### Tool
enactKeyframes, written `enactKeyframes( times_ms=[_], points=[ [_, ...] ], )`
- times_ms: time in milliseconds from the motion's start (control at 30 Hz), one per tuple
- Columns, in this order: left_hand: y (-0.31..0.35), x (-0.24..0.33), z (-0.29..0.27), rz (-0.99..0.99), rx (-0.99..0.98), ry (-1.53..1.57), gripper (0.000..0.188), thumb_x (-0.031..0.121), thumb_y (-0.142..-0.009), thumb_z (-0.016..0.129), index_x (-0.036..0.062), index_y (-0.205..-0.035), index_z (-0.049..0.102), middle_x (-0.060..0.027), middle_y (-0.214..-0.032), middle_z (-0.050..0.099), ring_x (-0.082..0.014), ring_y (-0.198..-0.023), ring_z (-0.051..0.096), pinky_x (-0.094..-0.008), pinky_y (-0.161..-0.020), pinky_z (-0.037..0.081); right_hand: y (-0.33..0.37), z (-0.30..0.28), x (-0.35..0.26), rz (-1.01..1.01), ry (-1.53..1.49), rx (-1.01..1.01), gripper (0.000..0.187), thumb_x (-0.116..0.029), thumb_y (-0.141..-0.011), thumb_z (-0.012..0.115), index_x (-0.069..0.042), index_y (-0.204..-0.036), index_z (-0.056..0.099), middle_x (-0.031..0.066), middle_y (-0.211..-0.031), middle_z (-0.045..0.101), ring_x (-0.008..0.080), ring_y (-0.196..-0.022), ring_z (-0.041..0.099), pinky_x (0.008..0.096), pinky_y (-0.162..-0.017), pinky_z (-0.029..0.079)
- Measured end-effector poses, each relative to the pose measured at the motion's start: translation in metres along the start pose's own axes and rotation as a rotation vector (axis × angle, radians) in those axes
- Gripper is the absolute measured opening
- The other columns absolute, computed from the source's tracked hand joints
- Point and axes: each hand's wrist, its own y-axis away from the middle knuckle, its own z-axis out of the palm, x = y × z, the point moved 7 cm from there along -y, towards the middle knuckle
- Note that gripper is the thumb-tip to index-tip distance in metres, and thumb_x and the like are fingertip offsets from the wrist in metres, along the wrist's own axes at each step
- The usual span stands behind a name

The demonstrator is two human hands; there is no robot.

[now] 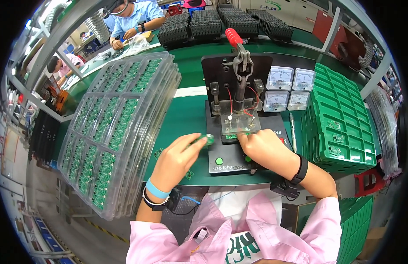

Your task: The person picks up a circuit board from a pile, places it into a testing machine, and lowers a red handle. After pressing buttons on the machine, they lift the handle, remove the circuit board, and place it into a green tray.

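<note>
My left hand (179, 154) pinches a small green circuit board (208, 139) between thumb and fingers, just left of the black test fixture (230, 163). With curled fingers, my right hand (264, 147) is at a second green circuit board (231, 137) in the fixture's nest; the hand partly hides it. Above that board sits the clear press plate (239, 119) with red wires. The toggle clamp's red handle (233, 37) points up. A round green button (219, 161) shows on the fixture's front left. More loose boards lie beneath and beside my left hand.
Stacked clear trays full of boards (124, 105) stand at the left. Four-panel meters (281, 78) are behind right, beside stacked green trays (344, 110) and a pen (292, 132). Black racks (175, 28) line the back. A co-worker (135, 22) sits at far left.
</note>
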Motion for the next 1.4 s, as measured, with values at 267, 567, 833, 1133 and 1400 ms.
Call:
enactKeyframes(
  times_ms=[267,567,833,1133,1400],
  points=[
    [-0.013,0.026,0.026,0.109,0.025,-0.023,0.034,-0.006,-0.076,0.064,-0.0016,-0.11,0.066,-0.0176,-0.109,0.068,-0.0323,-0.104,0.066,-0.0391,-0.087,0.055,0.022,-0.029,0.0,-0.015,0.043,0.115,0.011,-0.006,-0.073,0.063,-0.005,-0.076,0.053,0.0071,-0.061,0.059,0.0219,-0.053,0.063,0.0335,-0.047,0.048],
    [-0.031,0.03,0.08,0.099,0.0,-0.073,0.035,-0.001,-0.081,0.061,0.0006,-0.116,0.064,-0.0176,-0.114,0.066,-0.032,-0.111,0.063,-0.0382,-0.095,0.051,0.141,-0.094,0.159,0.62,-0.067,0.29,0.008,0.0,-0.076,0.065,-0.001,-0.083,0.061,0.0119,-0.073,0.056,0.0241,-0.066,0.06,0.0346,-0.056,0.046],
    [-0.018,0.042,0.082,-0.036,-0.177,-0.158,0.064,0.045,-0.087,0.064,0.0008,-0.132,0.054,-0.0167,-0.139,0.051,-0.037,-0.132,0.043,-0.0539,-0.106,0.036,0.213,-0.069,0.232,0.737,0.004,0.118,0.011,-0.007,-0.086,0.063,0.002,-0.092,0.063,0.0144,-0.091,0.059,0.0318,-0.086,0.059,0.0391,-0.077,0.047],
    [-0.004,0.047,0.088,-0.123,-0.168,-0.217,0.086,0.064,-0.08,0.061,0.005,-0.141,0.045,-0.0125,-0.15,0.039,-0.0426,-0.137,0.032,-0.0625,-0.105,0.028,0.066,-0.113,0.097,0.356,-0.194,0.325,0.035,-0.017,-0.089,0.064,-0.004,-0.121,0.059,0.0182,-0.128,0.054,0.0354,-0.119,0.053,0.0406,-0.1,0.043],
    [0.033,0.058,0.07,-0.229,0.099,0.059,0.062,0.032,-0.086,0.068,0.0024,-0.136,0.045,-0.0186,-0.143,0.04,-0.0417,-0.131,0.038,-0.0545,-0.108,0.03,-0.044,-0.127,0.077,0.232,-0.933,0.838,0.062,-0.041,-0.09,0.062,0.001,-0.133,0.047,0.0162,-0.118,0.061,0.0347,-0.11,0.057,0.0437,-0.103,0.04]
  ],
)
